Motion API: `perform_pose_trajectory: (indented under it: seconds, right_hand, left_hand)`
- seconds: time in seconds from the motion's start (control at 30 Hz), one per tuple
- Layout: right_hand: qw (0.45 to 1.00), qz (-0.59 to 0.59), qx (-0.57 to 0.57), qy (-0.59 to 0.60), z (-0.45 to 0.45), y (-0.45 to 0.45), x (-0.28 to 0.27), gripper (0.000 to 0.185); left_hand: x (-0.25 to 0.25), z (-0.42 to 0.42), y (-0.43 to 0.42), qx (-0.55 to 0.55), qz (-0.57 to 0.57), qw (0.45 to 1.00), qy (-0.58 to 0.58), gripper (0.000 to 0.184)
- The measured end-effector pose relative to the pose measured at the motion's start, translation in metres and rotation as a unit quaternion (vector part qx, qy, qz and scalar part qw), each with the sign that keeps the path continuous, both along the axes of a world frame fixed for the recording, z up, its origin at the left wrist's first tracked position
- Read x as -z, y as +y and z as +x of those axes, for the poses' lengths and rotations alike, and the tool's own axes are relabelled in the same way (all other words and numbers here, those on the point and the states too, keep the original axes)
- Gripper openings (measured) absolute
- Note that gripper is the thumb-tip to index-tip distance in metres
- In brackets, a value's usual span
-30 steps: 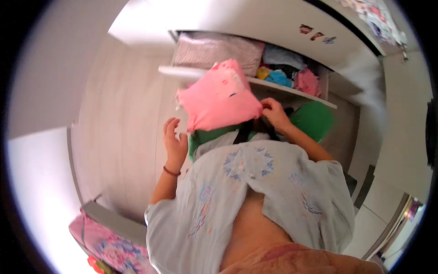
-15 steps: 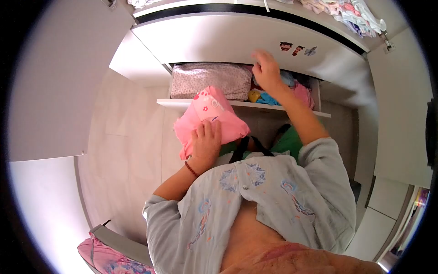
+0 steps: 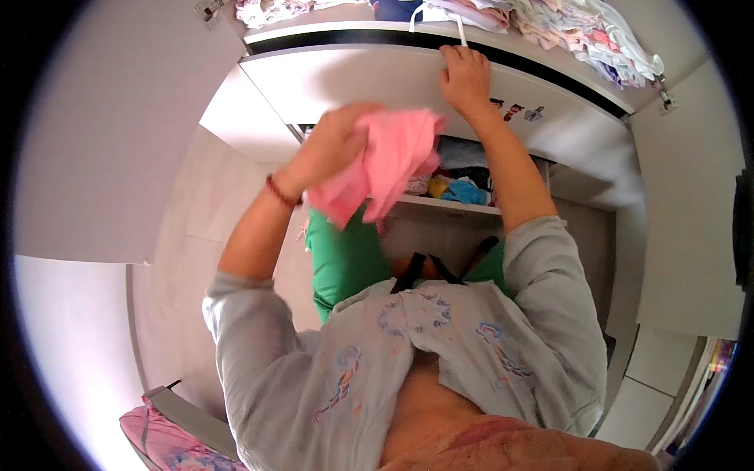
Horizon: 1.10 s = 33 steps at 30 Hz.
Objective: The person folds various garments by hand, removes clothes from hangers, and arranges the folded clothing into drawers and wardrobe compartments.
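Observation:
My left hand (image 3: 334, 145), with a beaded bracelet on its wrist, grips a piece of pink clothing (image 3: 397, 153). The garment hangs blurred over the open lower drawer (image 3: 459, 206) and hides part of it. Folded clothes lie inside that drawer, among them a bright blue cloth (image 3: 465, 191) and a dark grey one (image 3: 462, 152). Above, my right hand (image 3: 469, 78) has its fingers hooked over the top edge of the white upper drawer front (image 3: 369, 82).
Clothes piles (image 3: 561, 35) lie on the shelf above, with a white strap (image 3: 462, 31) hanging down. Open cabinet doors stand at left (image 3: 118, 141) and right (image 3: 691, 196). A pink patterned item (image 3: 169, 439) is at lower left. My green-clad knee (image 3: 345, 259) is below the drawer.
My left hand has lifted the pink clothing up and forward from near my lap. My right hand has moved up to the upper drawer's edge. The view has shifted slightly.

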State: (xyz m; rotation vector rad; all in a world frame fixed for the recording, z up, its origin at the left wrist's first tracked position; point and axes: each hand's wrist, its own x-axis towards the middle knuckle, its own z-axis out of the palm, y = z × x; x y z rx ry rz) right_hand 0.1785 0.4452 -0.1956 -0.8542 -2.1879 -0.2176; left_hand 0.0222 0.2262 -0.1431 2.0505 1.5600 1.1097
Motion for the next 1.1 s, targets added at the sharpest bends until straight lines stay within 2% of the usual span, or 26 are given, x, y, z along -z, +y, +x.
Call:
perform_pose_trajectory:
  seconds: [0.03,0.17,0.23,0.3,0.33,0.37,0.47,0.57,0.63,0.7,0.87,0.93,1.03,1.1]
  right_hand:
    - [1.000,0.018,-0.013,0.018,0.001,0.005,0.004,0.038]
    - [0.997,0.020,-0.065,0.045,0.011,0.008,0.001,0.037]
    - [0.996,-0.056,-0.069,-0.008,0.014,0.010,-0.007,0.037]
    - [0.997,-0.033,-0.069,0.000,0.014,0.002,-0.012,0.037]
    - [0.998,-0.017,-0.068,0.010,0.013,-0.005,-0.011,0.037]
    - [0.998,-0.004,-0.065,0.020,0.012,-0.012,-0.010,0.037]
    - [0.996,-0.007,-0.071,0.046,0.014,-0.023,-0.007,0.038]
    - [0.995,-0.003,-0.082,0.057,0.016,-0.030,-0.008,0.037]
    - [0.995,-0.001,-0.084,0.056,0.011,-0.031,-0.011,0.036]
    - [0.993,-0.026,-0.098,0.064,0.011,-0.030,-0.013,0.040]
    - [0.991,-0.057,-0.105,0.057,0.024,-0.054,0.003,0.039]
    - [0.990,-0.079,-0.112,0.042,0.032,-0.061,0.008,0.043]
    - [0.992,-0.057,-0.109,0.037,0.038,-0.073,0.016,0.046]
    - [0.991,-0.066,-0.109,0.039,0.039,-0.083,0.012,0.045]
  left_hand:
    - [-0.003,-0.001,0.022,-0.005,-0.041,0.997,-0.070,0.031]
    - [0.003,-0.003,0.110,-0.049,0.005,0.997,-0.053,0.038]
    - [0.023,-0.008,0.136,-0.052,0.018,0.998,-0.030,0.039]
    - [0.053,-0.014,0.152,-0.090,0.152,0.983,0.044,0.043]
    - [0.052,-0.008,0.146,-0.096,0.173,0.975,0.105,0.047]
    - [0.052,-0.005,0.140,-0.091,0.170,0.975,0.107,0.047]
    - [0.039,0.007,0.116,-0.078,0.106,0.989,0.066,0.052]
    - [0.041,0.011,0.108,-0.083,0.123,0.987,0.067,0.054]
    - [0.039,0.013,0.105,-0.092,0.095,0.990,0.045,0.055]
    - [0.046,0.008,0.110,-0.128,0.120,0.980,0.092,0.052]
    - [0.058,0.021,0.084,-0.127,0.061,0.988,0.069,0.061]
    - [0.060,0.027,0.075,-0.133,0.048,0.985,0.099,0.066]
    - [0.058,0.033,0.058,-0.133,0.008,0.989,0.061,0.061]
    - [0.055,0.031,0.049,-0.119,0.009,0.990,0.081,0.062]
